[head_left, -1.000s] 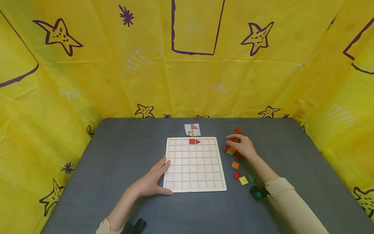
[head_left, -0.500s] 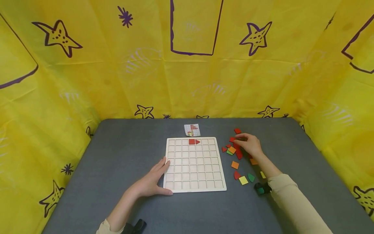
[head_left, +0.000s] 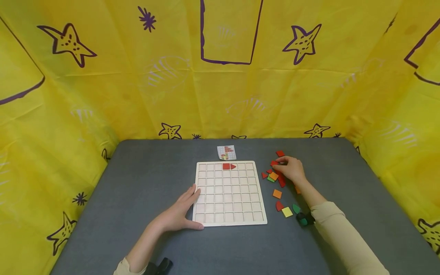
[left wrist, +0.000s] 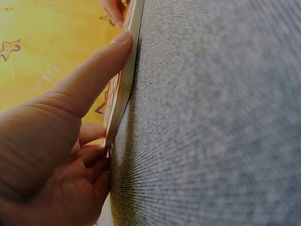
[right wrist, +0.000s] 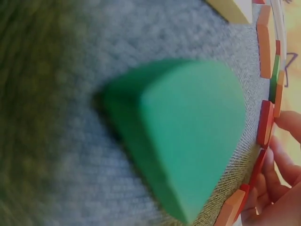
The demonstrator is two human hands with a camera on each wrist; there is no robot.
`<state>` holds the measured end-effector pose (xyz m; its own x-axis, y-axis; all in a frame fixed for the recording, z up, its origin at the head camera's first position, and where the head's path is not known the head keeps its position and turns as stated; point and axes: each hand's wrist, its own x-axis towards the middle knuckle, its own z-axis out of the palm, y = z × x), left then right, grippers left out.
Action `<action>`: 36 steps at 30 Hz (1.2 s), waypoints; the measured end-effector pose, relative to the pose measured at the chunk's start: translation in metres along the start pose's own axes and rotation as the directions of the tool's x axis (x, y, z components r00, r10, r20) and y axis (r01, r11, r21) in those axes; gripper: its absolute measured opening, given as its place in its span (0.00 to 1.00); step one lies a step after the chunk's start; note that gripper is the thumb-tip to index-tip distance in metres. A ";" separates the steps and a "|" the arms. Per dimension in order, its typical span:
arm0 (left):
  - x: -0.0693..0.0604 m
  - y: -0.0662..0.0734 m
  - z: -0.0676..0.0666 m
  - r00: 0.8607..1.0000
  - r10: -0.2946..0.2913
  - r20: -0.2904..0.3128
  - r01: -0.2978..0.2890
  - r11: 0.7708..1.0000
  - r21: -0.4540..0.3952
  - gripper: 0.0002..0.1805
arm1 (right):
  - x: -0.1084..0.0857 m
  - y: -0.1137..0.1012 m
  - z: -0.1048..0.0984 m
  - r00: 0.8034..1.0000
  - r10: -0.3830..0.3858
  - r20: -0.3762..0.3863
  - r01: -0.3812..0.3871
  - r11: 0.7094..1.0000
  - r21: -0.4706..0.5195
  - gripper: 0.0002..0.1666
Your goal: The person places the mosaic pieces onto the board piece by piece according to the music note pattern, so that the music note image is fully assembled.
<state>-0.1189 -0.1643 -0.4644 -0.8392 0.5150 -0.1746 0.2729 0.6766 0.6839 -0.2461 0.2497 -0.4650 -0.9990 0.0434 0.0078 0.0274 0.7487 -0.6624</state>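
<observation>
My left hand [head_left: 180,210] rests at the left edge of a white grid board [head_left: 228,193], fingers along its side and thumb at the near corner. In the left wrist view, the thumb [left wrist: 101,68] presses the board's edge [left wrist: 124,84]. On the top row sit a red square [head_left: 226,166] and a red triangle [head_left: 233,166]. My right hand [head_left: 292,170] pinches a red square tile [head_left: 274,163] among loose tiles right of the board. In the right wrist view, the right hand's fingers [right wrist: 284,165] reach behind a large, close green tile [right wrist: 188,127].
A small pattern card [head_left: 226,152] lies beyond the board. Orange [head_left: 277,194], yellow [head_left: 287,212] and green [head_left: 296,208] tiles, with several red ones, scatter over the grey table [head_left: 154,172]. A yellow printed cloth [head_left: 172,95] hangs behind.
My right hand has shifted slightly right and back from over the tile pile, uncovering a red square at its fingertips and other red tiles. The left hand and board have stayed put.
</observation>
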 end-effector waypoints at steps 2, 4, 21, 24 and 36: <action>0.000 0.000 0.000 1.000 0.000 -0.001 0.000 1.000 0.000 0.62 | 0.000 0.000 0.000 1.000 -0.002 -0.007 0.002 1.000 0.001 0.22; 0.000 0.000 0.000 1.000 -0.002 -0.001 0.002 1.000 0.000 0.62 | 0.000 0.000 0.001 1.000 -0.007 -0.017 0.007 1.000 -0.004 0.22; 0.001 -0.002 0.001 1.000 -0.001 -0.001 0.001 1.000 0.002 0.62 | -0.008 -0.014 0.012 0.998 0.065 0.011 -0.066 0.991 0.119 0.29; 0.001 -0.002 0.001 1.000 0.000 -0.002 0.000 1.000 0.005 0.62 | -0.011 -0.021 0.017 0.997 0.067 0.036 -0.072 0.982 0.173 0.31; 0.001 -0.002 0.001 1.000 0.001 -0.001 -0.001 1.000 0.007 0.62 | -0.021 -0.062 0.048 0.992 -0.022 0.122 -0.016 0.953 0.302 0.23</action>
<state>-0.1197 -0.1652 -0.4665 -0.8397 0.5147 -0.1734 0.2766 0.6800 0.6791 -0.2284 0.1709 -0.4605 -0.9961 -0.0541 -0.0691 0.0316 0.5130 -0.8578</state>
